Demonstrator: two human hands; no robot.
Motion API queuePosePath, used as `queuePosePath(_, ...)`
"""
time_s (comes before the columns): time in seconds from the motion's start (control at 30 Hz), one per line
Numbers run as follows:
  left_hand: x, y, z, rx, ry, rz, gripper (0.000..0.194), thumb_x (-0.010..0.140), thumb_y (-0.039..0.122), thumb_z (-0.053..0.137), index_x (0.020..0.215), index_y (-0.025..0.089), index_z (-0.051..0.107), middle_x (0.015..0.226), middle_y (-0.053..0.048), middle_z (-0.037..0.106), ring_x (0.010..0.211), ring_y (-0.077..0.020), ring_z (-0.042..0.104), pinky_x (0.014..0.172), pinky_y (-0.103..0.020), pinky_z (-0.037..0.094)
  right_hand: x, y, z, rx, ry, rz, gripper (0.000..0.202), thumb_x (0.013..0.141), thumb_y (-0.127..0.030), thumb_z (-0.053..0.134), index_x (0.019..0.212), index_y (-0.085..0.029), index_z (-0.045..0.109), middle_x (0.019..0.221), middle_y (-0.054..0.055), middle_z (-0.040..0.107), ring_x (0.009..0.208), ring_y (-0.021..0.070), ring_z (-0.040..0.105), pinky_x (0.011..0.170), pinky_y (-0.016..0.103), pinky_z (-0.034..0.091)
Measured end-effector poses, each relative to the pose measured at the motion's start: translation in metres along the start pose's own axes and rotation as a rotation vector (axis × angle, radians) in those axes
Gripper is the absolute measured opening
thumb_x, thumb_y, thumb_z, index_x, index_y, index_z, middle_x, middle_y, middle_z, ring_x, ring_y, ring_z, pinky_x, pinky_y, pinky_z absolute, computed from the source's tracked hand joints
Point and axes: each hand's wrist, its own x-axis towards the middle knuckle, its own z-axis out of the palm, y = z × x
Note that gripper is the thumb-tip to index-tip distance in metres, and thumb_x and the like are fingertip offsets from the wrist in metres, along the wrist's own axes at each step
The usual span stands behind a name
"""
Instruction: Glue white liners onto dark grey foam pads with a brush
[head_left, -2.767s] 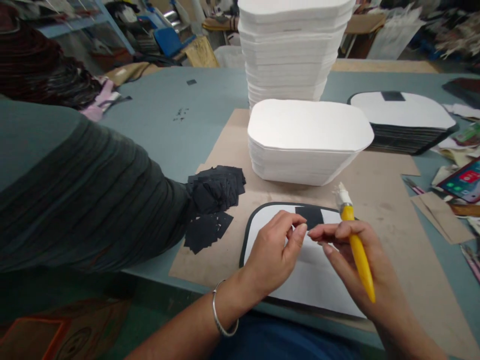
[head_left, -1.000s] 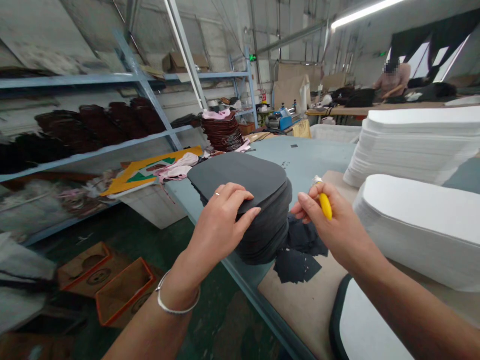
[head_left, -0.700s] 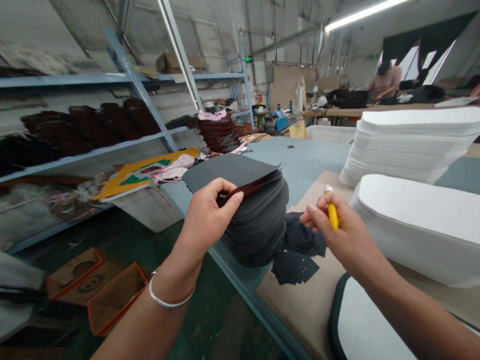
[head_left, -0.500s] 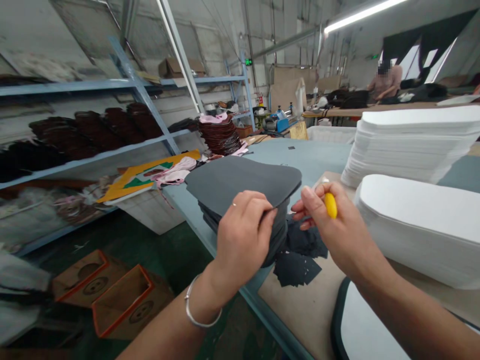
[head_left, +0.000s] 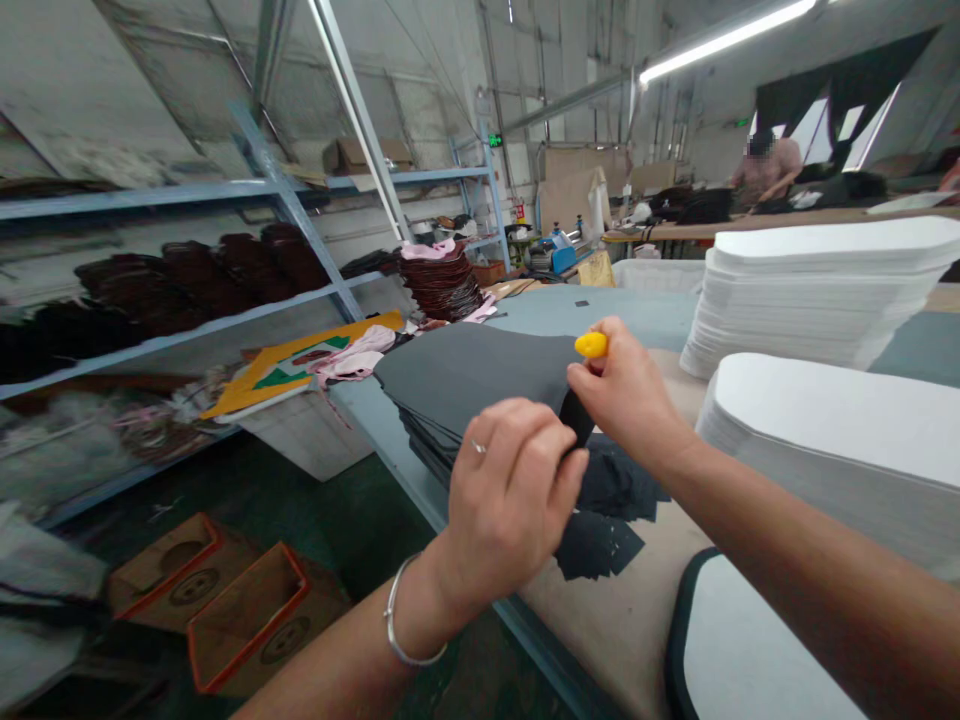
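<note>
A stack of dark grey, rounded sheets (head_left: 480,375) lies at the table's edge in front of me. My left hand (head_left: 517,485) is closed at the near right corner of the top sheet, fingertips curled over its edge. In my right hand (head_left: 626,385) is a small tool with a yellow end (head_left: 592,345); the rest of it is hidden in the fist. My right thumb and fingers are at the sheet's right edge, which looks bent up between the hands. Dark square scraps (head_left: 600,545) lie just below the stack.
White stacked pieces (head_left: 817,290) and a lower white stack (head_left: 840,420) stand at the right. A white panel with a black rim (head_left: 750,650) lies near me. Brown stacked pieces (head_left: 442,280) stand behind, blue shelving (head_left: 300,220) at left, orange-rimmed boxes (head_left: 247,620) below. A person (head_left: 769,170) works far off.
My right hand has moved left and up to the sheet's right edge, the yellow end now pointing left. My left hand has shifted slightly right and down along the near edge.
</note>
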Motion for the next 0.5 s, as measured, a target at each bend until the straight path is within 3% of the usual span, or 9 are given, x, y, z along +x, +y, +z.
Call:
queuePosePath(0.07,-0.007,0.018,-0.004,-0.223,-0.042,0.139,0.024,0.091,0.012,0.064,0.115,0.013,0.060,0.104,-0.012,0.069,0.103,-0.0242,0.067,0.094,-0.039,0.058,0.012,-0.008,-0.001,0.060,0.038,-0.055,0.024,0.075,-0.012,0.057,0.094,-0.023,0.047,0.063,-0.007,0.049,0.057,0.0135,0.048,0.058,0.027,0.033)
queuePosePath(0.1,-0.009,0.025,-0.003,-0.354,-0.100,0.133,0.025,0.093,0.012,0.062,0.117,0.011,0.060,0.106,-0.014,0.070,0.105,-0.0245,0.068,0.094,-0.038,0.059,0.018,-0.013,-0.002,0.102,0.060,-0.086,0.025,0.075,-0.011,0.058,0.095,-0.023,0.047,0.065,-0.007,0.050,0.059,0.0132,0.049,0.059,0.027,0.036)
queuePosePath(0.13,-0.010,0.030,0.000,-0.498,-0.163,0.052,0.027,0.095,0.014,0.060,0.122,0.010,0.060,0.112,-0.016,0.071,0.110,-0.0251,0.068,0.096,-0.038,0.059,0.025,-0.019,-0.003,0.145,0.073,-0.112,0.026,0.076,-0.009,0.058,0.095,-0.023,0.047,0.067,-0.007,0.050,0.061,0.0130,0.051,0.061,0.027,0.039)
queuePosePath(0.2,-0.007,0.029,0.011,-0.842,-0.197,-0.289,0.033,0.101,0.021,0.055,0.132,0.013,0.058,0.127,-0.018,0.068,0.118,-0.0261,0.067,0.101,-0.040,0.057,0.037,-0.033,-0.008,0.218,0.078,-0.154,0.028,0.078,-0.007,0.059,0.096,-0.023,0.046,0.067,-0.007,0.050,0.064,0.0123,0.053,0.066,0.028,0.045)
queuePosePath(0.27,0.002,0.019,0.023,-1.229,-0.089,-0.695,0.035,0.105,0.029,0.050,0.139,0.020,0.055,0.136,-0.014,0.065,0.121,-0.0262,0.067,0.101,-0.041,0.057,0.045,-0.046,-0.017,0.269,0.065,-0.186,0.028,0.082,-0.006,0.060,0.101,-0.022,0.046,0.067,-0.009,0.049,0.065,0.0113,0.055,0.070,0.028,0.049)
queuePosePath(0.33,0.015,0.006,0.031,-1.563,0.054,-0.986,0.034,0.107,0.034,0.046,0.136,0.022,0.057,0.142,-0.013,0.062,0.123,-0.0275,0.067,0.099,-0.041,0.057,0.048,-0.053,-0.030,0.312,0.051,-0.210,0.028,0.086,-0.006,0.060,0.107,-0.020,0.047,0.068,-0.009,0.049,0.066,0.0100,0.056,0.073,0.029,0.051)
queuePosePath(0.4,0.026,-0.002,0.033,-1.794,0.115,-1.126,0.035,0.107,0.038,0.043,0.128,0.020,0.064,0.145,-0.012,0.060,0.126,-0.0293,0.065,0.098,-0.041,0.058,0.047,-0.053,-0.041,0.355,0.046,-0.221,0.028,0.088,-0.007,0.060,0.111,-0.018,0.047,0.070,-0.009,0.050,0.066,0.0088,0.058,0.074,0.029,0.053)
queuePosePath(0.5,0.035,0.001,0.031,-2.034,0.042,-1.194,0.039,0.108,0.041,0.040,0.117,0.018,0.071,0.139,-0.013,0.065,0.126,-0.0305,0.065,0.098,-0.040,0.057,0.042,-0.047,-0.047,0.411,0.047,-0.185,0.030,0.086,-0.004,0.061,0.108,-0.019,0.047,0.069,-0.010,0.049,0.060,0.0076,0.057,0.066,0.026,0.053)
